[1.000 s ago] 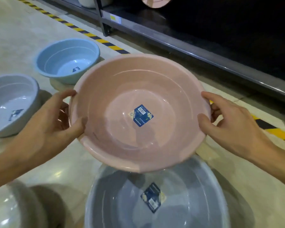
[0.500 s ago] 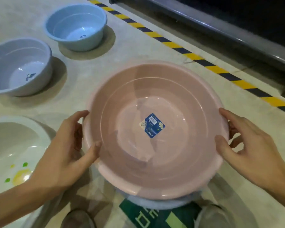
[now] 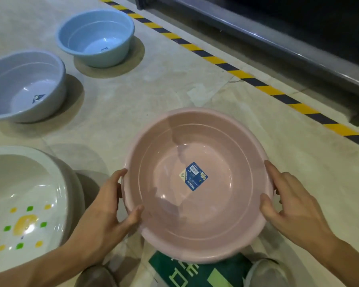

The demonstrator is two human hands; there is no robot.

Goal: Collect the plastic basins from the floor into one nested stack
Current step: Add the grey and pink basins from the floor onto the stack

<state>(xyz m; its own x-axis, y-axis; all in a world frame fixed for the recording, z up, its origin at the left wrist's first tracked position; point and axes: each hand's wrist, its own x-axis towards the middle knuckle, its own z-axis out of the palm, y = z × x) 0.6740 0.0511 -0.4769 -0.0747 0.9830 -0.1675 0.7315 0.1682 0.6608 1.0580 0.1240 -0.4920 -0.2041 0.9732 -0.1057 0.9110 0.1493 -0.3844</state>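
Observation:
A large pink basin point(image 3: 197, 220) with a blue label on its bottom sits low in front of me, upright. My left hand point(image 3: 104, 216) grips its left rim, thumb inside and fingers outside. At the right rim, my right hand point(image 3: 294, 210) holds on the same way. Three more basins stand on the floor: a blue one point(image 3: 95, 36) at the far left, a grey one point(image 3: 25, 85) nearer, and a white one with yellow and green dots point(image 3: 19, 204) at my left. What lies under the pink basin is hidden.
A yellow-and-black hazard stripe point(image 3: 257, 83) runs diagonally along the floor in front of a dark shelf base point(image 3: 278, 38) at the upper right. A green floor marking point(image 3: 195, 274) and my shoes point(image 3: 265, 272) are just below the pink basin.
The pink basin has come down and toward me in both hands. The grey basin seen beneath it a second ago is out of sight. My view has tilted down toward the floor.

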